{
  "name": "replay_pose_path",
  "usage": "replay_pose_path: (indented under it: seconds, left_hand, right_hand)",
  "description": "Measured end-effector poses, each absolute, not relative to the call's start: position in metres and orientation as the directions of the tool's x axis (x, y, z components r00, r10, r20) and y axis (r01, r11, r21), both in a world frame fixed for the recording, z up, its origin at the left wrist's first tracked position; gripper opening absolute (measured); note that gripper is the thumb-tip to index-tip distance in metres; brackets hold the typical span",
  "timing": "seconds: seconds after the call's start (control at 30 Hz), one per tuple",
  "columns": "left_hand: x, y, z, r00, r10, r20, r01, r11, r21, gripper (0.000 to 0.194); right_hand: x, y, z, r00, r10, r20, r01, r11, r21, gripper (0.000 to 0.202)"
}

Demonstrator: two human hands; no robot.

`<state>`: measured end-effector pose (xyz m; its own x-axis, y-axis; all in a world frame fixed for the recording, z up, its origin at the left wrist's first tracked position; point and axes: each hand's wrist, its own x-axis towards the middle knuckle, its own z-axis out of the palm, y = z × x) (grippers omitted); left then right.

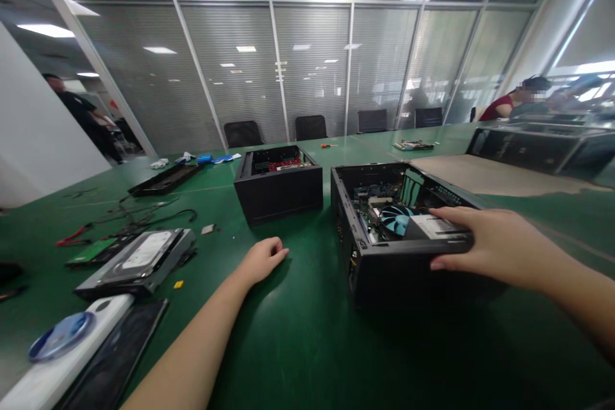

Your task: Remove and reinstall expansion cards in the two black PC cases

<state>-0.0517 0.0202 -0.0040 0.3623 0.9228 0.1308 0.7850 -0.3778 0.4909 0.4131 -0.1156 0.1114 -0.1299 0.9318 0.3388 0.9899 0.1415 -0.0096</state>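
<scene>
An open black computer case (384,269) lies on the green table (298,333), showing a circuit board and a blue fan (396,220). My right hand (473,237) is at its near right edge, thumb against the outer wall and fingers over a silver-and-black boxy part (436,227) beside the fan. The grip takes in that part and the case edge together. Left of the case, my left hand (263,261) rests on the table with its fingers curled; nothing shows in it.
A second black case (281,192) stands behind my left hand. At the left lie a metal drive bay (144,256), cables, a green board (93,251) and a white bar (72,352). Cardboard (494,174) and another case (533,147) are at the right, near a seated person.
</scene>
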Motion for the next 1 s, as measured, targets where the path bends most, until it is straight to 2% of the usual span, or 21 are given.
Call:
replay_pose_path:
  seconds: [0.33,0.43,0.53,0.6,0.67,0.73,0.8,0.9,1.0]
  left_hand:
    - [-0.051,0.017,-0.003,0.322,0.939,0.119,0.799,-0.337,0.497,0.033]
    - [-0.051,0.017,-0.004,0.323,0.938,0.123,0.793,-0.339,0.506,0.039]
    - [-0.051,0.019,-0.004,0.321,0.937,0.139,0.787,-0.345,0.511,0.049]
    - [-0.052,0.02,-0.005,0.315,0.937,0.155,0.788,-0.349,0.508,0.052]
    - [-0.052,0.021,-0.006,0.312,0.935,0.168,0.789,-0.354,0.502,0.053]
    - [-0.053,0.022,-0.007,0.315,0.933,0.176,0.79,-0.36,0.496,0.053]
    - [-0.053,0.022,-0.007,0.318,0.93,0.182,0.793,-0.366,0.488,0.053]
    - [-0.053,0.021,-0.006,0.328,0.926,0.189,0.801,-0.378,0.464,0.053]
    - [-0.051,0.018,-0.002,0.342,0.918,0.201,0.818,-0.396,0.417,0.052]
  right_hand:
    - [0.433,0.053,0.113,-0.018,0.951,0.309,1.0,0.01,0.025,0.097]
    - [0.449,0.104,0.112,0.013,0.956,0.294,1.0,-0.011,-0.007,0.101]
    - [0.457,0.139,0.113,0.124,0.957,0.264,0.992,-0.109,-0.069,0.108]
    - [0.452,0.15,0.114,0.154,0.943,0.295,0.987,-0.137,-0.08,0.106]
    - [0.434,0.151,0.113,0.137,0.889,0.436,0.99,-0.132,-0.041,0.089]
    - [0.405,0.142,0.107,0.07,0.789,0.61,0.995,-0.095,0.009,0.063]
    - [0.372,0.12,0.094,-0.023,0.728,0.686,1.0,0.021,0.011,0.055]
    - [0.33,0.068,0.058,-0.169,0.801,0.574,0.959,0.269,-0.094,0.053]
    - [0.309,0.012,0.014,-0.356,0.825,0.439,0.882,0.452,-0.135,0.054]
